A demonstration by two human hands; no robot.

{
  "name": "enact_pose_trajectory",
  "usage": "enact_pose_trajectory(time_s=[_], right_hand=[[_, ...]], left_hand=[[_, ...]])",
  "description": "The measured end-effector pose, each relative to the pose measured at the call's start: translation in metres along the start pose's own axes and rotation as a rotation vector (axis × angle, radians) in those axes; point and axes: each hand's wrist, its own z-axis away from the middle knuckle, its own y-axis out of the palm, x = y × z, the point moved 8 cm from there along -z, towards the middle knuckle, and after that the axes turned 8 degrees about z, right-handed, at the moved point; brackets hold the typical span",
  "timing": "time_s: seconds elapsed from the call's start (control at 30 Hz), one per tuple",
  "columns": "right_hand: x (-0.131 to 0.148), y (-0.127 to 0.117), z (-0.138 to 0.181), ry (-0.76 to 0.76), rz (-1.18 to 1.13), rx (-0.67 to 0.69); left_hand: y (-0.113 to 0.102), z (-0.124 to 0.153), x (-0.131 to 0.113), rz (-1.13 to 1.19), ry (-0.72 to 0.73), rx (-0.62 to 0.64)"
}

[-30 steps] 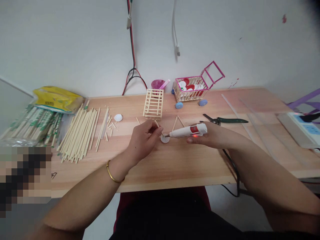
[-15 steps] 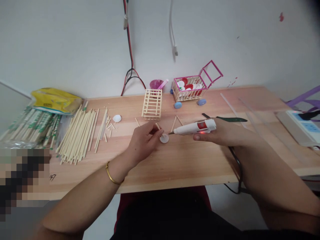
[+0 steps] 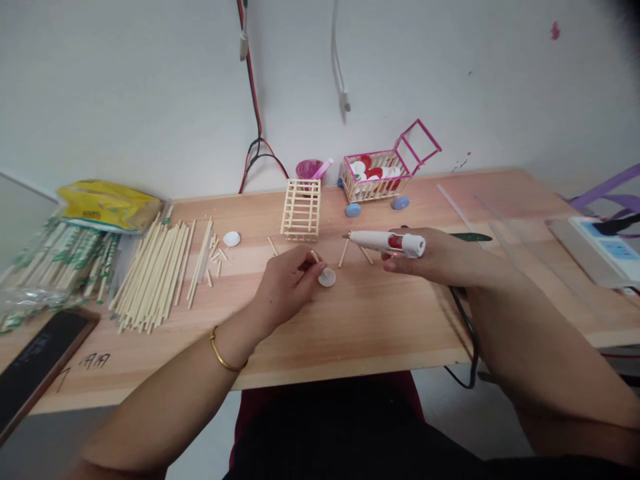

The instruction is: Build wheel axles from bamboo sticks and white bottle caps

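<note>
My left hand (image 3: 290, 279) pinches a short wooden stick (image 3: 315, 256) between thumb and fingers. Beside the thumb is a round white cap (image 3: 327, 277); whether the stick is joined to it is hidden by the fingers. A white hot glue gun (image 3: 373, 240) with a red window is gripped in my right hand (image 3: 420, 257), its nozzle pointing left, above and clear of the cap. Two short sticks lie on the table under the gun. Behind my left hand stands a small slatted basket (image 3: 301, 210) made of wooden sticks.
A stick cart (image 3: 377, 177) with pink trim and blue wheels holds red and white caps. At left lie a pile of sticks (image 3: 153, 277), a yellow bag (image 3: 107, 205) and another white cap (image 3: 232, 238). A power strip (image 3: 607, 243) sits at right; the gun's cable (image 3: 470, 327) hangs over the front edge.
My right hand has lifted the glue gun's nozzle up and away from beside the white cap. My left hand keeps its pinch on the stick, nearly still.
</note>
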Motion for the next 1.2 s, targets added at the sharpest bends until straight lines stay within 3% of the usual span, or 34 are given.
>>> enact_pose_trajectory(time_s=[0.2,0.43,0.57,0.83,1.0,1.2], right_hand=[[0.003,0.003,-0.002,0.005,-0.004,-0.029],[0.015,0.033,-0.013,-0.018,-0.203,-0.156],[0.022,0.034,-0.011,0.011,-0.033,-0.192],[0.004,0.008,-0.01,0.024,0.229,-0.261],[-0.005,0.006,-0.016,0.004,0.296,-0.285],[-0.014,0.009,-0.015,0.085,0.374,-0.314]], left_hand=[[0.001,0.0,-0.002,-0.005,0.013,0.009],[0.002,-0.001,-0.007,-0.059,0.056,0.023],[0.003,-0.001,-0.015,-0.128,0.107,0.036],[0.007,0.002,-0.028,-0.177,0.244,0.076],[0.009,0.002,-0.028,-0.189,0.251,0.096],[0.007,0.001,-0.025,-0.183,0.237,0.085]])
